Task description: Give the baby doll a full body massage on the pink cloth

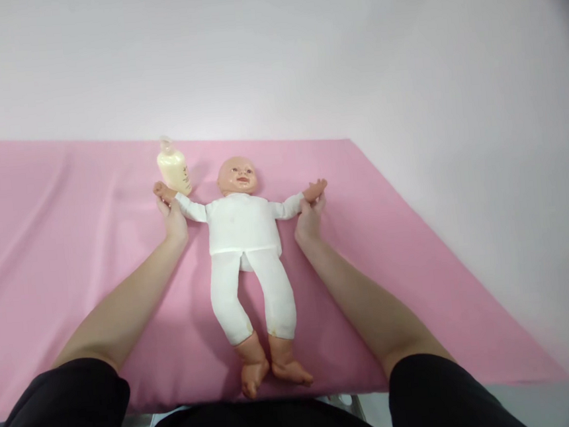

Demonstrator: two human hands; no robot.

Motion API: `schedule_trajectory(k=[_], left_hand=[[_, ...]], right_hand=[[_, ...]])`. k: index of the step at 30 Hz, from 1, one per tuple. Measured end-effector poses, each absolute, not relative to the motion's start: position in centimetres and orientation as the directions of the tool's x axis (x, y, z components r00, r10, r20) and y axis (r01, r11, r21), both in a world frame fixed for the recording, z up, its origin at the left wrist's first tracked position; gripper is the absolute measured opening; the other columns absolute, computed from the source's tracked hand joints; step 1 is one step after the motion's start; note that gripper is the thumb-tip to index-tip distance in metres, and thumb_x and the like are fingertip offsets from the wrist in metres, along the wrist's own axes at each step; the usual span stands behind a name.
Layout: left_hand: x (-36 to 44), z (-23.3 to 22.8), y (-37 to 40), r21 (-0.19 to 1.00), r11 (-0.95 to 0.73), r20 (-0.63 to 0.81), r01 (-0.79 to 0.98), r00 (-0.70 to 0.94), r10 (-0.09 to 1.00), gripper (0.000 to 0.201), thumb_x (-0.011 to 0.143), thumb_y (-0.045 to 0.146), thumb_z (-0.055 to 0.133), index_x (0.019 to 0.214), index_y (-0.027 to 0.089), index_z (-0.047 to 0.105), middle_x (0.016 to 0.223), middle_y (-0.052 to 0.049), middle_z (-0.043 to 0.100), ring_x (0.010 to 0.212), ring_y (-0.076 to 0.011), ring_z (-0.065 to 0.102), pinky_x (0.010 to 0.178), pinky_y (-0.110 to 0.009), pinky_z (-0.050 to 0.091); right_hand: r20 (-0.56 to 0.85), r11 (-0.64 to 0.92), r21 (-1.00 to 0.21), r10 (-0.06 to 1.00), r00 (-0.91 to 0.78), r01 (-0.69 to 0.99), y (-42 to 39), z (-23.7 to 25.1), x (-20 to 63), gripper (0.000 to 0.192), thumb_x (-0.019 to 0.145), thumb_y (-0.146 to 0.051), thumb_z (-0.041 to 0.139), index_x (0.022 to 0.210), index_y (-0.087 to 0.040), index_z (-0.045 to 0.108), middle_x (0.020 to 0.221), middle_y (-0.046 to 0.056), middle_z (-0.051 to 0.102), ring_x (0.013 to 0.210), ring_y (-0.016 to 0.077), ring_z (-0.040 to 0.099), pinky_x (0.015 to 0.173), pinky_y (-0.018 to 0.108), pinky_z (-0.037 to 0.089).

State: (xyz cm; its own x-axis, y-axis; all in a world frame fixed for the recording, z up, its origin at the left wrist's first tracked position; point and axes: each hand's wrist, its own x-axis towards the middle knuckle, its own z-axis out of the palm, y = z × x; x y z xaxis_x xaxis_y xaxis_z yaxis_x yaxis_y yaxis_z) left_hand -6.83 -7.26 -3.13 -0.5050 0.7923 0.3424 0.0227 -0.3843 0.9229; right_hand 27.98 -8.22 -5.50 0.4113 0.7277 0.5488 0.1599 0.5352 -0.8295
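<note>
Both hands are gripping a doll (pixel 244 233) lying face-up on the pink sheet (pixel 43 248): left hand (pixel 173 218) clasping one wrist (beside a lotion bottle (pixel 174 171)), right hand (pixel 309 216) clasping the other, spreading its arms flat.

A plain white wall (pixel 270 48) fills the upper half of the frame, evenly and softly lit. Below it, a pink sheet (pixel 43 248) covers the table, faintly creased at left, its far right corner ending mid-frame.
</note>
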Motion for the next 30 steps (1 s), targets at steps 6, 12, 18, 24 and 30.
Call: schedule_trajectory(k=[6, 12, 18, 24, 30], left_hand=[[-4.8, -0.9, -10.1, 0.744, -0.595, 0.649, 0.304, -0.119, 0.752, 0.065, 0.101, 0.057, 0.049, 0.156, 0.026, 0.034, 0.159, -0.015, 0.044, 0.147, -0.0274, 0.044, 0.124, -0.046, 0.034], [-3.9, -0.8, -11.1, 0.386, -0.699, 0.621, 0.601, 0.391, 0.679, 0.048, 0.103, 0.041, 0.042, 0.145, 0.021, 0.056, 0.139, -0.016, 0.061, 0.132, -0.0319, 0.054, 0.116, -0.053, 0.037], [-3.9, -0.8, -11.2, 0.409, -0.657, 0.622, 0.633, 0.333, 0.709, 0.049, 0.102, 0.04, 0.045, 0.146, 0.021, 0.055, 0.139, -0.016, 0.061, 0.131, -0.0325, 0.054, 0.117, -0.055, 0.036], [-5.0, -1.6, -9.8, 0.705, -0.603, 0.671, 0.373, -0.076, 0.737, 0.063, 0.103, 0.055, 0.046, 0.157, 0.026, 0.031, 0.161, -0.014, 0.041, 0.151, -0.0272, 0.04, 0.125, -0.046, 0.034], [-7.4, -3.5, -6.6, 0.962, -0.267, 0.261, 0.059, -0.495, 0.829, 0.054, 0.107, 0.038, 0.039, 0.156, 0.023, 0.021, 0.165, -0.016, 0.034, 0.152, -0.0239, 0.039, 0.127, -0.045, 0.033]], right_hand=[[0.706, 0.66, -0.7, 0.697, 0.125, 0.272, -11.5, -1.9, 25.0, 0.064, 0.099, -0.043, 0.054, 0.156, -0.028, 0.031, 0.165, 0.011, 0.037, 0.152, 0.024, 0.039, 0.127, 0.052, 0.033], [0.685, 0.699, -0.552, 0.691, -0.231, 0.454, -12.5, -1.7, 24.3, 0.046, 0.102, -0.043, 0.045, 0.145, -0.029, 0.054, 0.142, 0.008, 0.063, 0.135, 0.0263, 0.057, 0.122, 0.052, 0.041], [0.684, 0.678, -0.571, 0.705, -0.189, 0.463, -12.5, -1.8, 24.4, 0.048, 0.102, -0.042, 0.045, 0.148, -0.029, 0.05, 0.145, 0.009, 0.061, 0.136, 0.0267, 0.055, 0.121, 0.052, 0.042], [0.696, 0.634, -0.7, 0.708, 0.115, 0.33, -11.3, -2.1, 25.2, 0.064, 0.1, -0.043, 0.051, 0.157, -0.028, 0.027, 0.164, 0.012, 0.036, 0.153, 0.0236, 0.038, 0.127, 0.052, 0.033], [0.449, 0.446, -0.886, 0.757, 0.474, 0.125, -7.8, -5.5, 28.1, 0.073, 0.092, -0.032, 0.044, 0.159, -0.025, 0.016, 0.166, 0.014, 0.029, 0.154, 0.0228, 0.035, 0.127, 0.059, 0.028]])
